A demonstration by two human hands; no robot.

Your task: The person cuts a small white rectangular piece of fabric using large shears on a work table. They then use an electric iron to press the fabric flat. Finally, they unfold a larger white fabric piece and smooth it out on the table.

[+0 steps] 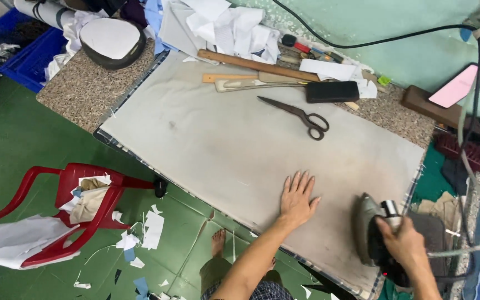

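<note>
**Pressing station, padded tabletop, green-floored room**

Surface: a tabletop (84, 91) of speckled stone, overlaid by a large grey-white padded cloth (223, 139) that shows faint scorch marks and a striped edge. The cloth lies flat and bare across its middle.

Left hand (297, 199): palm down on the cloth, fingers (301, 182) spread wide and flat, holding nothing.

Right hand (401, 244): fingers wrapped tight around the handle of an electric iron (369, 226), which stands at the near right corner of the cloth, just beside the left hand but apart from it. A black cable (362, 43) runs across the wall above the tabletop and down the right side.

Far edge of the tabletop: dark scissors (301, 115) lying shut on the cloth; a black rectangular case (332, 91) just beyond them; a long wooden ruler (256, 65) and a shorter wooden strip beside it; a heap of white cut fabric pieces (229, 25); a padded pressing cushion (112, 40) at the far left corner. A phone (461, 85) with a pink screen leans on a wooden block at the right.

Room: pale green wall, green tiled floor (6, 133) strewn with white and blue scraps. A red plastic chair (56, 216) holding cloth stands left of the tabletop; a blue crate (26, 53) sits behind it. The person's bare foot (218, 243) rests on the floor.
</note>
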